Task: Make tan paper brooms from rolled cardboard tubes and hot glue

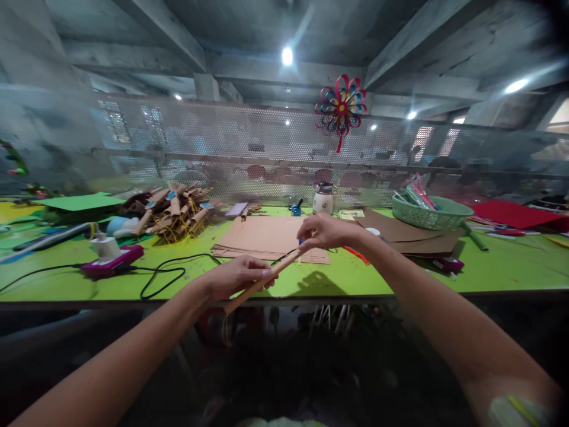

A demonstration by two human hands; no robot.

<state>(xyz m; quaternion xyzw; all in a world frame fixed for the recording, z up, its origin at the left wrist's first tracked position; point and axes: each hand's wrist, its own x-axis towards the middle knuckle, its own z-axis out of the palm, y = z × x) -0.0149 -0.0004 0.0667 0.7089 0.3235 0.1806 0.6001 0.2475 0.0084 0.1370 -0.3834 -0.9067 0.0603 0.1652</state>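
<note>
Brown tube (246, 296), one, slanted between my two hands, yellow string at its lower end.
Left hand (240, 276): fingers curled closed round the tube's middle; right hand (323, 230): thumb and fingertips pinched at its upper end, above cardboard sheets (255, 235). Beyond my left hand: heap of brown rolls (180, 207). Beyond my right: green basket (438, 219), green table (502, 270) beneath.
</note>
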